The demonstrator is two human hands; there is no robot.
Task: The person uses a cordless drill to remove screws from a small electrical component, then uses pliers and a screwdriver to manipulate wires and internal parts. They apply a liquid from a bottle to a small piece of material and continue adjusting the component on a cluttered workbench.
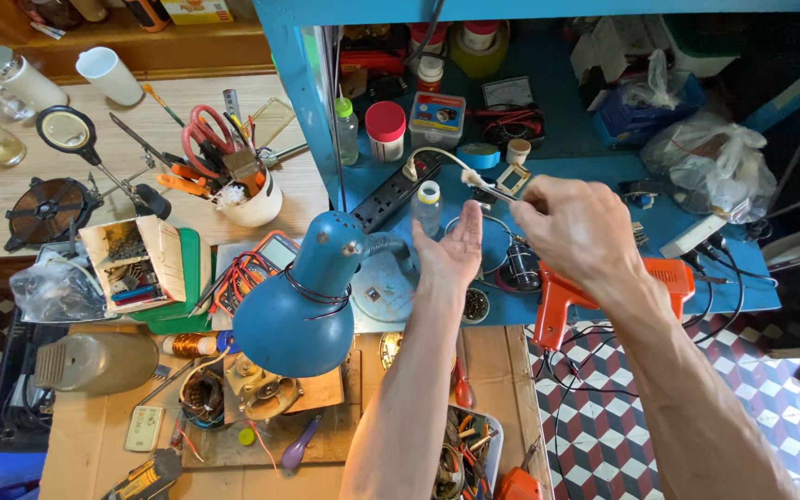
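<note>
Right hand (pixel 578 231) grip pinches tweezers (pixel 495 191); left hand (pixel 451 252) open below.

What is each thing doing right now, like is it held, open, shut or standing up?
Left hand: open, palm up, holding nothing.
Right hand: pinching thin tweezers.
Blue lamp: shade tipped down; on or off unclear.
Red-lidded jar: upright, lid on.
Small clear bottle: upright, capped.
Orange soldering gun: lying down, unheld.
White cup: lying tipped over.
</note>
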